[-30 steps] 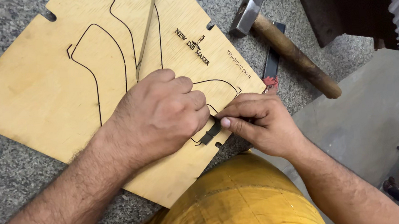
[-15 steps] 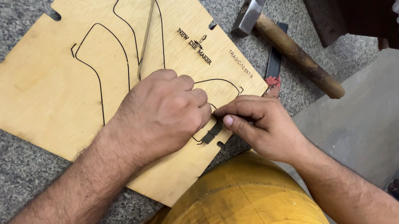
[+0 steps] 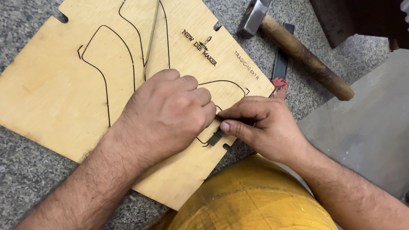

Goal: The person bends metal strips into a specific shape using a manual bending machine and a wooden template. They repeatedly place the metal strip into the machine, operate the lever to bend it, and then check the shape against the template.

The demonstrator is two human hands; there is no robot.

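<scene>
1. Right hand: fingers pinched on a small dark metal strip, pressing it into a cut line.
2. Left hand: curled, knuckles up, resting on the wooden board just beside the strip; grip hidden, can't tell.
3. Board lies on a stone table.
4. Hammer off to the right, on the table.

Hammer with wooden handle lies on grey speckled stone worktop, upper right. Flat dark strip lies under the handle, red-tipped end towards the worktop edge. Grey floor beyond.
</scene>
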